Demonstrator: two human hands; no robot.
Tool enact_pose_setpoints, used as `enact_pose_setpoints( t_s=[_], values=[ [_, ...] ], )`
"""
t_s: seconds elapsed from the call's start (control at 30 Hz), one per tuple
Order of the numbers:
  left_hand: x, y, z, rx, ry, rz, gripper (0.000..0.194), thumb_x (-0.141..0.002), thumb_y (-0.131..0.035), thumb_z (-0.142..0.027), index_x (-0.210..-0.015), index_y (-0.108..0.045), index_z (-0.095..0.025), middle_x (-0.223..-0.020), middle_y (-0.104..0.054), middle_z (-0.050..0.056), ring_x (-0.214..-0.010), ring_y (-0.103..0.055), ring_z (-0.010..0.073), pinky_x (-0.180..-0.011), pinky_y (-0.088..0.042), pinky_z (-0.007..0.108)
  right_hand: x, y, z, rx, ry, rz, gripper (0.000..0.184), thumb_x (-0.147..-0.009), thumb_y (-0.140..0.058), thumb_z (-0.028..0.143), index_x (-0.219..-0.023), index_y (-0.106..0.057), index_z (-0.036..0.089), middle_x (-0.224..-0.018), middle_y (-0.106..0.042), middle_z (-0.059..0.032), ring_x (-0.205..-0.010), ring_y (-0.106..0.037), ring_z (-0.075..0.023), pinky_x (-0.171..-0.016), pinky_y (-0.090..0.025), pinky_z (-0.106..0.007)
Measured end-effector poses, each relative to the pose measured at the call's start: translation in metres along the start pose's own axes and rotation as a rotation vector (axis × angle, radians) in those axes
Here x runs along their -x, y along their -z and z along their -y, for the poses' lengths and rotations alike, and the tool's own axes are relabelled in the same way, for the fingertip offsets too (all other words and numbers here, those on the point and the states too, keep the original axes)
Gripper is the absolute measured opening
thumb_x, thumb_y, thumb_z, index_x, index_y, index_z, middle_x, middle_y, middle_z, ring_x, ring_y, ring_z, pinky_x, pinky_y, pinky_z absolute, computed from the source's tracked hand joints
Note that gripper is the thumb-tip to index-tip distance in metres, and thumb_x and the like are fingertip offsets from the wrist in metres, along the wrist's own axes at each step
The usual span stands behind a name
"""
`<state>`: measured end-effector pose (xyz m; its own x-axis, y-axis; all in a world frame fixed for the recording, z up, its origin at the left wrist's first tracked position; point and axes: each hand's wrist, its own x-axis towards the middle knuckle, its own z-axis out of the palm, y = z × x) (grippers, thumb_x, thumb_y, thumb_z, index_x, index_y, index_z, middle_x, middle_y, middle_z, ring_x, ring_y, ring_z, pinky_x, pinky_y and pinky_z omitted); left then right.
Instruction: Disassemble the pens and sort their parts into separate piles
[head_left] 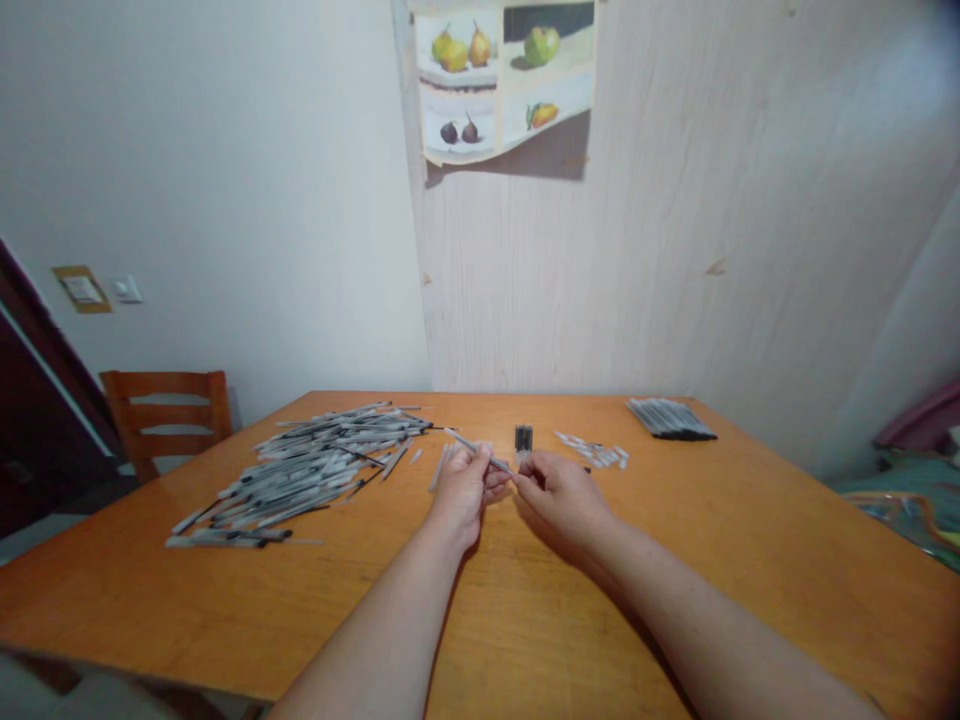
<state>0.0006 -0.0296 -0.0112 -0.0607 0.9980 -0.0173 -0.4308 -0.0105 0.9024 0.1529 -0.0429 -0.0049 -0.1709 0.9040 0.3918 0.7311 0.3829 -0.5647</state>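
My left hand [461,488] is closed around a slim grey pen [466,441], which slants from upper left down toward the right. At the pen's lower right end, the fingertips of my right hand [561,492] are pinched together on it. Whether a small part is also between those fingertips is hidden. Just beyond my hands stands a short row of black pen caps or similar small black pieces [523,437]. Several small whitish pieces [596,450] lie scattered past my right hand. A few pale thin tubes [439,468] rest beside my left hand.
A large loose heap of grey and black pens [315,470] covers the left of the wooden table [540,640]. At the back right lies a neat row of black-ended pens [670,418]. A wooden chair [169,412] stands at the left, with a wall [525,300] behind.
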Motion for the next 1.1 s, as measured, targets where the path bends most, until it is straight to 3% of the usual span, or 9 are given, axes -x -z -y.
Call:
enact_pose_setpoints(
  t_s=[0.33,0.7,0.9,1.1],
  values=[
    [-0.008,0.007,-0.004,0.061,-0.009,-0.055,0.023,-0.085,-0.067,-0.036,-0.087,-0.056,-0.017,-0.076,-0.07,0.006,-0.059,-0.066,0.0121,-0.056,-0.051,0.021,-0.004,0.007,-0.004,0.058,0.002,0.036,0.013,-0.082,-0.055,0.026,-0.07,-0.057,0.021,-0.066,-0.061,-0.0009,-0.062,-0.049,-0.0137,-0.059,-0.029,-0.025],
    [-0.021,0.033,-0.03,0.119,-0.124,-0.343,0.027,-0.082,-0.07,-0.039,-0.081,-0.052,-0.018,-0.068,-0.064,-0.001,-0.061,-0.068,0.0123,-0.056,-0.047,0.019,-0.004,0.021,-0.025,0.049,0.074,0.101,0.013,-0.083,-0.053,0.026,-0.073,-0.06,0.02,-0.07,-0.064,-0.0012,-0.064,-0.052,-0.0144,-0.06,-0.032,-0.026],
    [-0.025,0.038,-0.03,0.119,-0.155,-0.391,0.032,-0.081,-0.069,-0.045,-0.081,-0.053,-0.018,-0.07,-0.065,0.001,-0.061,-0.067,0.0113,-0.058,-0.047,0.02,-0.009,0.023,-0.037,0.151,-0.06,-0.022,0.015,-0.082,-0.054,0.028,-0.07,-0.058,0.02,-0.067,-0.062,-0.0025,-0.066,-0.053,-0.0155,-0.06,-0.03,-0.026],
    [-0.032,0.037,-0.023,0.082,-0.184,-0.41,0.036,-0.078,-0.067,-0.051,-0.081,-0.056,-0.017,-0.069,-0.065,0.001,-0.055,-0.062,0.0102,-0.055,-0.045,0.02,-0.009,0.021,-0.029,0.318,-0.297,-0.057,0.017,-0.084,-0.052,0.03,-0.074,-0.061,0.019,-0.071,-0.065,-0.0052,-0.071,-0.056,-0.0169,-0.061,-0.029,-0.026]
  ],
)
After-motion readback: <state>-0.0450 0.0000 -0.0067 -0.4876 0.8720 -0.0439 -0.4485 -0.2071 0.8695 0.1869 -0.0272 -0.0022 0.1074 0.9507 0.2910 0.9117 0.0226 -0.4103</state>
